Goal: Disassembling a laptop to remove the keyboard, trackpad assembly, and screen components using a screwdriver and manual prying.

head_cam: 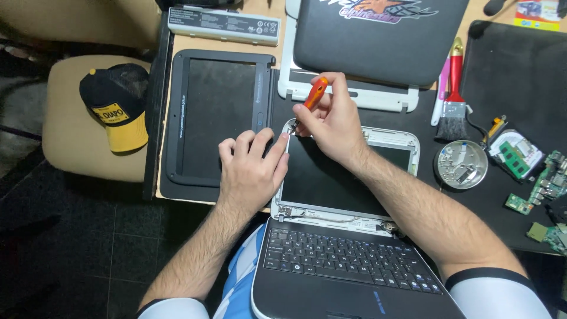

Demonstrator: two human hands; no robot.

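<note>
A small white laptop lies opened flat, its black keyboard (348,260) near me and its bare screen panel (331,177) farther away. My right hand (333,121) grips an orange-handled screwdriver (315,94), its tip down at the panel's upper left corner. My left hand (253,168) rests flat with fingers spread on the panel's left edge, fingertips beside that corner. A black screen bezel (212,124) lies just left of the hands.
Behind the hands another laptop (378,38) lies shut on a white frame. A grey battery (224,25) sits at the back left. To the right are a red-handled brush (453,100), a round metal dish of screws (461,165) and green circuit boards (543,189). A black-and-yellow cap (118,106) rests on a chair.
</note>
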